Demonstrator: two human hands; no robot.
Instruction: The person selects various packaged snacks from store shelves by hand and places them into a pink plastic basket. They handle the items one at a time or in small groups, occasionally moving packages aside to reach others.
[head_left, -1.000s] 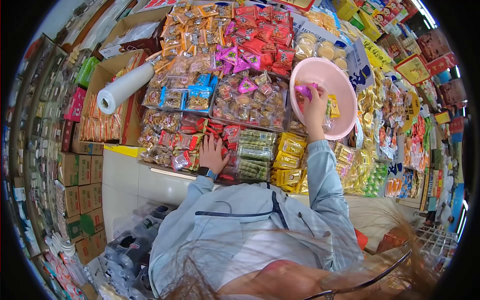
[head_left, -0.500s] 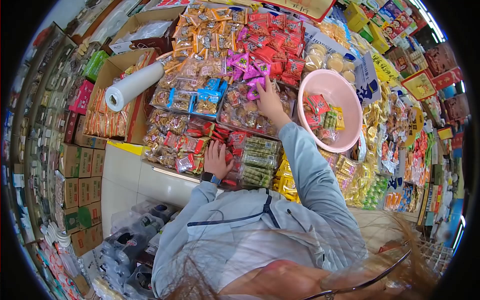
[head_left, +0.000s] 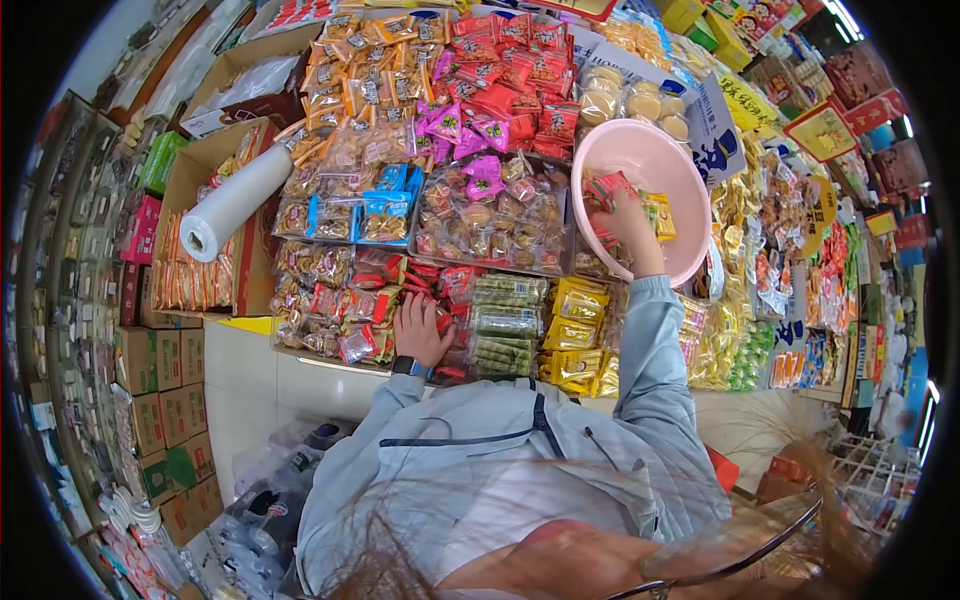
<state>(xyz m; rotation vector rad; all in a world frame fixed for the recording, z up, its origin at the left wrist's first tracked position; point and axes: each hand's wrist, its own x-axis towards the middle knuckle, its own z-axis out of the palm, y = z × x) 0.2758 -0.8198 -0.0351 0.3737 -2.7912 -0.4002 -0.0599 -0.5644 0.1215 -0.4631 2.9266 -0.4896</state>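
Right hand was inside pink basin, upper right of frame, at red packet; pinch unclear. Left hand, fingers spread, rested among snack packets, lower centre. Low reach likely limited spills.

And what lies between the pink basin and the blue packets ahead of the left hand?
In the head view, a batch of clear-wrapped snacks lies between the pink basin and the blue packets, with purple packaging on top.
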